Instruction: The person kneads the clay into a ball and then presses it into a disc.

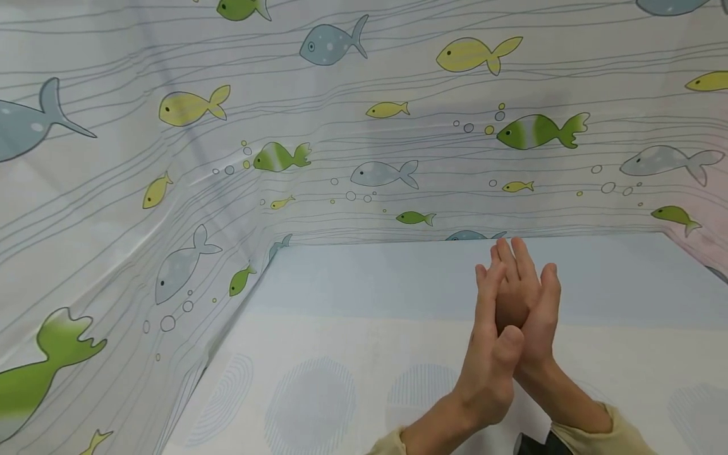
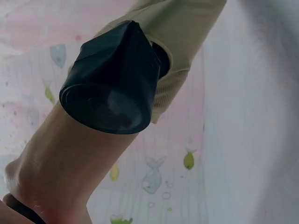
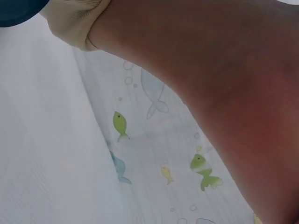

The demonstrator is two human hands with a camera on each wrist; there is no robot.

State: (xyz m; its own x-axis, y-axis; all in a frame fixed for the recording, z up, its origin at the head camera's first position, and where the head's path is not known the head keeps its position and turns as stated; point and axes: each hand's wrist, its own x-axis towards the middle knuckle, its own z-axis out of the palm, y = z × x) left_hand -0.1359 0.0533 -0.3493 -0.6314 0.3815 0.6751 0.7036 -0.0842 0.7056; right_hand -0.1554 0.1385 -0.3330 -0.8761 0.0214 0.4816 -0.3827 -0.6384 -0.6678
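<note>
Both hands, left hand [image 1: 491,354] and right hand [image 1: 526,309], are pressing palms together, fingers [image 1: 514,259] straight, above the tabletop [image 1: 341,354]; wrist views are showing only forearms.

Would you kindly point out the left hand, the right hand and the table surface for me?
left hand [image 1: 490,341], head view, on its back below the fingers.
right hand [image 1: 540,316], head view, on the palm's outer edge.
table surface [image 1: 352,297], head view, on a bare stretch.

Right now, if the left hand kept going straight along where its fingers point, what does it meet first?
Probably the fish-print curtain behind the table. The left hand, palm against the right hand, points up and away; nothing else shows in that line, though depth is unclear.
</note>
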